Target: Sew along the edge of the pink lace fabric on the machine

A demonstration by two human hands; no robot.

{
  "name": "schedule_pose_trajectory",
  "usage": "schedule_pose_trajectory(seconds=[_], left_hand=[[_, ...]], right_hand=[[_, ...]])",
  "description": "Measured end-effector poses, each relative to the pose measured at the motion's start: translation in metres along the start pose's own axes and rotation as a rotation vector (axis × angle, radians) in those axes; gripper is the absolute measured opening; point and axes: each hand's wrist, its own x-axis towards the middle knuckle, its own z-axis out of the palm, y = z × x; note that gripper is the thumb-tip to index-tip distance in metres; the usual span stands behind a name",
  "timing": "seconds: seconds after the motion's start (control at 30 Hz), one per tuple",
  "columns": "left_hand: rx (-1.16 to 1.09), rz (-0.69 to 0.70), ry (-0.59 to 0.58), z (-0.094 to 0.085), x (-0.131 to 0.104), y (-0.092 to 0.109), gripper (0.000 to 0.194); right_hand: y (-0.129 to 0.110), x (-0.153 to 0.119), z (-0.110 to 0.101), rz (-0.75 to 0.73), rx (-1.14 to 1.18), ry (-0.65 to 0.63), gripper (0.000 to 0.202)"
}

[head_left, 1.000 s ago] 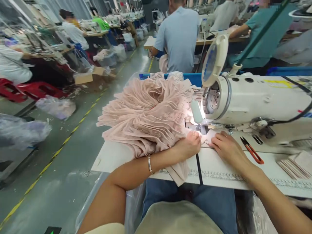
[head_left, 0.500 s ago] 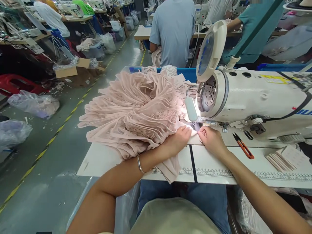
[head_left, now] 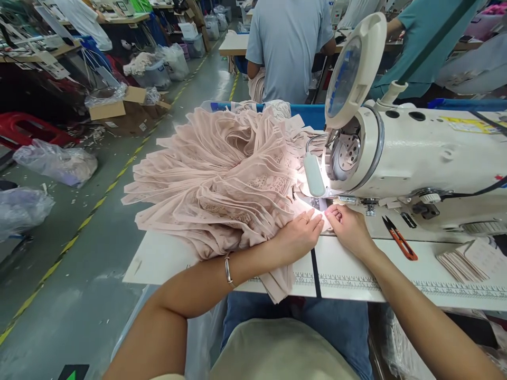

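Note:
A white sewing machine [head_left: 420, 148] stands on the table, its lit needle area partly behind a pale green guard [head_left: 314, 175]. Just in front of the needle, my left hand [head_left: 300, 236] has its fingers bent and close together over the pale pink fabric [head_left: 327, 226]. My right hand [head_left: 349, 228] pinches the fabric's edge between thumb and fingers, close beside the left fingertips. Left of the machine lies a large heap of gathered pink lace garments [head_left: 214, 174], its folds reaching under my left forearm. The fingertips partly hide the piece being held.
Orange-handled thread snips [head_left: 400, 238] lie right of my right hand. Further right is a stack of pink fabric pieces [head_left: 463, 259]. A magnifier lamp [head_left: 354, 71] rises above the machine head. A printed ruler [head_left: 348, 282] runs along the table's front edge. A co-worker [head_left: 289, 50] sits ahead.
My left hand has moved slightly right and down, nearer the right hand, its fingers laid further over the fabric. The right hand still pinches the edge. The view has shifted a little.

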Motion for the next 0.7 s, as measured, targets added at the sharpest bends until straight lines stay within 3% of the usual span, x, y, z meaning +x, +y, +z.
schedule_pose_trajectory(seconds=[0.2,0.33,0.43,0.53,0.63,0.7], left_hand=[[0.007,0.006,0.026,0.000,0.003,0.003,0.038],[-0.051,0.008,0.071,0.000,0.004,0.000,0.029],[-0.075,-0.093,0.079,-0.004,0.004,-0.001,0.026],[-0.071,-0.173,0.003,-0.010,0.005,0.002,0.022],[-0.077,-0.095,-0.085,-0.013,0.009,0.007,0.019],[-0.075,-0.075,-0.077,-0.010,0.013,0.010,0.020]], right_hand=[[0.008,-0.003,-0.002,-0.042,-0.045,-0.002,0.021],[0.016,-0.012,-0.006,-0.306,-0.136,0.032,0.028],[0.017,-0.020,-0.006,-0.471,-0.276,0.018,0.031],[0.014,-0.025,-0.003,-0.537,-0.452,0.016,0.034],[0.014,-0.025,-0.003,-0.583,-0.544,0.003,0.044],[0.017,-0.020,-0.005,-0.619,-0.538,-0.028,0.047]])
